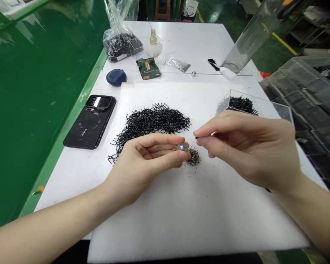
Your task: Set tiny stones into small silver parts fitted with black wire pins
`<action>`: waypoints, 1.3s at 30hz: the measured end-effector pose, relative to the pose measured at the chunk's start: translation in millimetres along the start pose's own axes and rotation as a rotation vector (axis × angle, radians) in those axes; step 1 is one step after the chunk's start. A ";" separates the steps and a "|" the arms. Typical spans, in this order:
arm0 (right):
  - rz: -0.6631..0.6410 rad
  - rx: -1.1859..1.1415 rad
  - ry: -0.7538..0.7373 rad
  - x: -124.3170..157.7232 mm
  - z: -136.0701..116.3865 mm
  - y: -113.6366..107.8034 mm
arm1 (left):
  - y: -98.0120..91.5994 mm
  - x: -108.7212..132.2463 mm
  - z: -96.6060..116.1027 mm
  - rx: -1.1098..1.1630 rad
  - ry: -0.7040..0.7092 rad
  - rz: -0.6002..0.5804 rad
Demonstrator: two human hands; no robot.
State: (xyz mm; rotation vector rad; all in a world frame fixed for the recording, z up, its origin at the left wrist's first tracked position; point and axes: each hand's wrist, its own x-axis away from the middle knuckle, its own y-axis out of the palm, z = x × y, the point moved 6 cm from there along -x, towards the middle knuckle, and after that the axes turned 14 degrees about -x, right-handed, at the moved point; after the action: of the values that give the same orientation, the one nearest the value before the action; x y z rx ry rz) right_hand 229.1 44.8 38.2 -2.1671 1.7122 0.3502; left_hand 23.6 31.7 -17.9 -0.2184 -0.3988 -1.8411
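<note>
Between the thumb and fingertips of my left hand is a small shiny metal ball. My right hand pinches a tiny black piece, a short way to the right of the ball and apart from it; most of the piece is hidden by the fingers. Beneath the hands, a little heap of tiny brownish metallic bits lies on a white foam sheet. Behind my left hand spreads a big pile of short bent black pieces.
A clear box with more black pieces stands behind my right hand. Leftward lie a black phone and a dark blue case. Farther back are a green packet, a plastic bag, a small bottle and a tall clear cylinder.
</note>
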 end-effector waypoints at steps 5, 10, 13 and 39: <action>-0.002 0.030 -0.081 -0.4 -3.3 2.4 | 2.0 -1.1 1.1 0.073 -0.021 -0.005; 0.056 0.061 -0.087 7.6 -2.9 2.2 | 1.1 -1.7 0.9 0.063 -0.048 0.009; 0.139 0.101 -0.082 16.5 -2.7 1.4 | 1.9 -1.2 0.7 0.066 -0.033 -0.015; -0.040 0.133 -0.274 9.3 -11.7 11.6 | 3.3 -0.4 -1.4 0.118 0.026 -0.058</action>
State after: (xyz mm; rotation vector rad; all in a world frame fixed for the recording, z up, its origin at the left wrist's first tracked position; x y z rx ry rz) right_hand 219.7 29.3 43.7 -1.9539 1.4958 0.4843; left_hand 26.9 30.7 -18.8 -0.1022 -0.4985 -1.8681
